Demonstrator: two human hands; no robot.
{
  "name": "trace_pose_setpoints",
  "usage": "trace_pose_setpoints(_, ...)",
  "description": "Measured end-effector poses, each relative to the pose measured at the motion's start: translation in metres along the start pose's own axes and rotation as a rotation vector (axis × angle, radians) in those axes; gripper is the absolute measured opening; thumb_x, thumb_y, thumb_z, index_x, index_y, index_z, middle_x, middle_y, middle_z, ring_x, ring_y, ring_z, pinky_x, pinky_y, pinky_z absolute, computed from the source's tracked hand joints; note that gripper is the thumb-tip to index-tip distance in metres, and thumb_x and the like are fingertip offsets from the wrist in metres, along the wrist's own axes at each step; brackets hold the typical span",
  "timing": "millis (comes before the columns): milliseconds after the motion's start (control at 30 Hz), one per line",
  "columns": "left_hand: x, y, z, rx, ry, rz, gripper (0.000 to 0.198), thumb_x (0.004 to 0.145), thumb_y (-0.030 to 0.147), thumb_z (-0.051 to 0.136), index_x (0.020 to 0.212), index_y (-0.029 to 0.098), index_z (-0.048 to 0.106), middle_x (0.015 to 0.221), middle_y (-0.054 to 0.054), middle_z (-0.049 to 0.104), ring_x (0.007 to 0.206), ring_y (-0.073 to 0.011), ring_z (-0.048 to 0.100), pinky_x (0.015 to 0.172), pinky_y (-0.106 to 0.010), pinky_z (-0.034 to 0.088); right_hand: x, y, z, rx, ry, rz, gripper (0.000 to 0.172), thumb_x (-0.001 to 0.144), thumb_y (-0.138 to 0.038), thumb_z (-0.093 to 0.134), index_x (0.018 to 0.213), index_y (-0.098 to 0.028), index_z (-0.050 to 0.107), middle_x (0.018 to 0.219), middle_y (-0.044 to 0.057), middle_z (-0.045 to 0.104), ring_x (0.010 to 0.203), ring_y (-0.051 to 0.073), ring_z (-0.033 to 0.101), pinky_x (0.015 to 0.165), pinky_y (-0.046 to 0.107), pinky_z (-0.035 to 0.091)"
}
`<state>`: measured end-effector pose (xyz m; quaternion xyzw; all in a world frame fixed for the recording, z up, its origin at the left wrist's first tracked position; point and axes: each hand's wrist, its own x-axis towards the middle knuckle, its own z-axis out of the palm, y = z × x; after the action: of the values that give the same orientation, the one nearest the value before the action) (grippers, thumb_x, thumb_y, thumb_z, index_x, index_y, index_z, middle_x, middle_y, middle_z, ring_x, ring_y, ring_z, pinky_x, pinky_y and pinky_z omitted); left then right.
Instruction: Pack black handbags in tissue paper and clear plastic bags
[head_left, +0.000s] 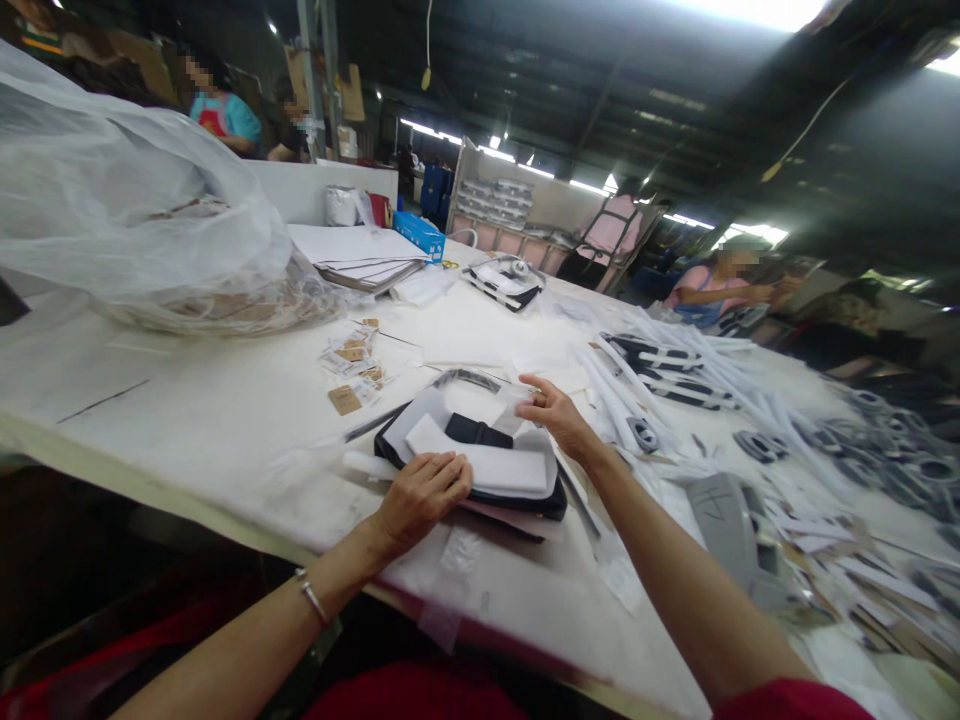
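A flat black-and-white piece (480, 462) wrapped in white paper lies on the white table (225, 410) in front of me. My left hand (418, 497) rests on its near left corner, fingers curled down over the white paper. My right hand (553, 413) is at the far right edge of the piece, fingers pinched on a thin clear film or paper corner. A black strap part (477, 431) shows in the middle of the piece.
A big clear plastic bag (142, 230) of goods fills the left. Small brown tags (352, 370) lie nearby. Paper stacks (360, 258) and a blue box (420, 235) stand behind. Several black-and-white pieces (675, 375) spread right. Other people work at the far side.
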<state>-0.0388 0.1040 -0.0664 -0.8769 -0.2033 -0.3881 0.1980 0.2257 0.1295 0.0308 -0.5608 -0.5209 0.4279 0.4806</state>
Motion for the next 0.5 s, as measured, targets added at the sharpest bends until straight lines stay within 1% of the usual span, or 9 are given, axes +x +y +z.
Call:
trace_pose_setpoints(67,-0.001,0.0,0.001,-0.005,-0.011,0.004,0.022,0.098,0.011,0.048,0.114,0.015,0.062,0.114,-0.006,0.07,0.106,-0.0192,0.064,0.091,-0.035,0.049,-0.019,-0.007,0.005,-0.017,-0.024,-0.079,0.082,0.066,-0.029,0.079,0.141,-0.018,0.046,0.077,-0.004,0.064,0.074,0.016,0.062,0.072,0.03,0.047)
trace_pose_setpoints(133,-0.001,0.0,0.001,-0.007,-0.017,0.007,0.022,0.098,0.011,0.048,0.115,0.015,0.062,0.114,-0.006,0.07,0.107,-0.0194,0.064,0.091,-0.035,0.048,-0.042,-0.007,0.011,-0.097,-0.026,-0.14,0.083,0.072,-0.029,0.076,0.146,-0.02,0.039,0.078,-0.003,0.065,0.073,0.016,0.063,0.069,0.029,0.049)
trace_pose_setpoints(200,-0.001,0.0,0.0,-0.008,-0.017,0.005,0.021,0.098,0.011,0.048,0.115,0.015,0.061,0.115,-0.006,0.07,0.107,-0.0196,0.064,0.09,-0.035,0.048,-0.066,-0.003,0.016,-0.276,-0.022,-0.228,0.064,0.078,-0.027,0.072,0.138,-0.023,0.051,0.079,-0.002,0.067,0.073,0.017,0.064,0.068,0.03,0.051)
trace_pose_setpoints(267,0.0,0.0,-0.001,-0.008,-0.017,0.001,0.02,0.098,0.013,0.049,0.114,0.015,0.061,0.114,-0.006,0.07,0.106,-0.0197,0.064,0.089,-0.035,0.049,-0.087,0.005,0.023,-0.493,-0.028,-0.385,0.03,0.083,-0.023,0.068,0.113,-0.024,0.068,0.082,0.001,0.069,0.077,0.018,0.066,0.071,0.031,0.053)
trace_pose_setpoints(300,0.001,0.001,-0.002,-0.008,-0.022,0.001,0.02,0.098,0.013,0.049,0.114,0.015,0.061,0.114,-0.006,0.07,0.106,-0.0196,0.064,0.089,-0.035,0.049,-0.097,0.01,0.027,-0.586,-0.024,-0.478,0.018,0.085,-0.021,0.066,0.102,-0.024,0.072,0.085,0.002,0.07,0.08,0.019,0.066,0.074,0.032,0.053)
trace_pose_setpoints(333,0.002,0.001,-0.003,-0.008,-0.032,0.002,0.02,0.098,0.013,0.049,0.114,0.016,0.061,0.114,-0.006,0.07,0.106,-0.0195,0.064,0.089,-0.034,0.049,-0.105,0.014,0.032,-0.66,-0.007,-0.569,0.014,0.088,-0.019,0.064,0.097,-0.024,0.072,0.087,0.003,0.071,0.083,0.02,0.067,0.076,0.033,0.054)
trace_pose_setpoints(367,0.002,0.001,-0.003,-0.01,-0.044,0.002,0.02,0.098,0.012,0.049,0.115,0.015,0.06,0.113,-0.007,0.07,0.106,-0.0194,0.064,0.089,-0.034,0.049,-0.112,0.018,0.037,-0.719,0.026,-0.649,0.016,0.09,-0.017,0.061,0.099,-0.024,0.072,0.09,0.005,0.072,0.086,0.021,0.067,0.078,0.035,0.055)
trace_pose_setpoints(433,0.002,0.002,-0.005,-0.016,-0.068,0.001,0.021,0.098,0.012,0.048,0.116,0.015,0.059,0.113,-0.007,0.07,0.107,-0.0197,0.064,0.089,-0.034,0.049,-0.123,0.024,0.048,-0.809,0.095,-0.761,0.028,0.093,-0.014,0.056,0.118,-0.024,0.066,0.099,0.008,0.073,0.093,0.023,0.068,0.084,0.039,0.056)
trace_pose_setpoints(500,0.002,0.002,-0.006,-0.027,-0.079,-0.003,0.021,0.099,0.013,0.048,0.116,0.015,0.059,0.113,-0.008,0.07,0.107,-0.0205,0.064,0.09,-0.035,0.049,-0.135,0.028,0.06,-0.869,0.076,-0.839,0.043,0.094,-0.01,0.052,0.135,-0.023,0.055,0.109,0.01,0.072,0.105,0.023,0.067,0.095,0.043,0.053)
